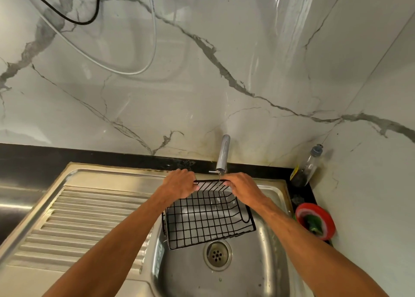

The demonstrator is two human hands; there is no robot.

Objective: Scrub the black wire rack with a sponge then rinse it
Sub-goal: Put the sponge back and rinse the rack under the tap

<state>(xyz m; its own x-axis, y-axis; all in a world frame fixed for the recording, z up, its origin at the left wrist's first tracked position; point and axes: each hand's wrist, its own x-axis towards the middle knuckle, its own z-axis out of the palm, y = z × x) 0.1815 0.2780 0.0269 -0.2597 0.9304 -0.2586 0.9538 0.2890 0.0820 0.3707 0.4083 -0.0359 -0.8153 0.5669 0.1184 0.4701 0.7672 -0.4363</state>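
Note:
The black wire rack (202, 218) stands tilted over the steel sink basin (265, 251), its far edge raised under the tap (223, 154). A thin stream of water falls from the tap onto the rack's top edge. My left hand (179, 183) grips the rack's upper left corner. My right hand (243, 187) grips the upper right corner. A green sponge (314, 223) lies in a red dish (315, 220) at the right of the sink.
The ribbed steel drainboard (85, 224) spreads left of the basin. The drain (217, 255) sits in the basin's middle. A clear bottle with dark contents (306, 166) leans in the back right corner. Marble wall behind, with a black cable (96, 9) and a white cable (155, 45) hanging.

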